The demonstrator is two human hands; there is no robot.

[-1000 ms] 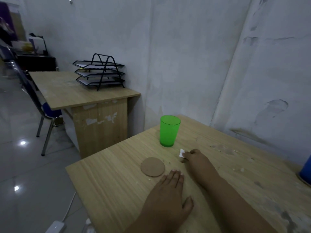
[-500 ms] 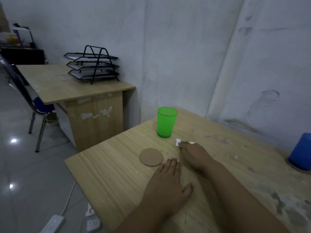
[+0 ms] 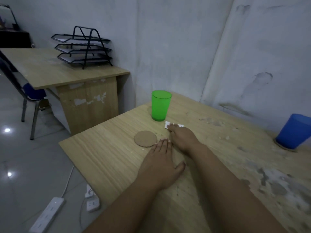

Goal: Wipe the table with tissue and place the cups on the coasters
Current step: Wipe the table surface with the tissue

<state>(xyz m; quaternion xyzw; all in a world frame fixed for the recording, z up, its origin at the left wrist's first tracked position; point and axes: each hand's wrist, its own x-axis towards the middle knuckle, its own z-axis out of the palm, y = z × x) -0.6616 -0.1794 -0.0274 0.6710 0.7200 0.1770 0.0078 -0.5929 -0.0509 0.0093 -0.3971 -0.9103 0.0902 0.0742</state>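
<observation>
Pressing a small white tissue [image 3: 173,126] against the wooden surface [image 3: 109,153], the right hand [image 3: 182,137] reaches forward with its arm stretched diagonally across the frame, fingers bent down onto the paper so that only its edges show past the fingertips; whether the fingers pinch it or merely pin it flat cannot be told. The left hand [image 3: 162,163] lies palm-down and released beside it, fingers straight and together, thumb splayed toward the right forearm, holding nothing. Its fingertips reach the near edge of a round cork coaster [image 3: 145,138], which lies bare. Just beyond the tissue stands an upright green cup [image 3: 160,105], directly on the wood and apart from that coaster. At the far right, a blue cup [image 3: 293,132] sits mouth-down on a second coaster [image 3: 286,147], of which only a thin rim shows beneath it. Crumbs and pale scuffs mark the wood to the right of the hands. A second desk [image 3: 50,69] behind carries a black 3-tier wire tray [image 3: 82,47], with a chair [image 3: 28,96] alongside and 2 power strips [image 3: 48,214] on the tiled floor. No brand, label or writing is legible anywhere.
</observation>
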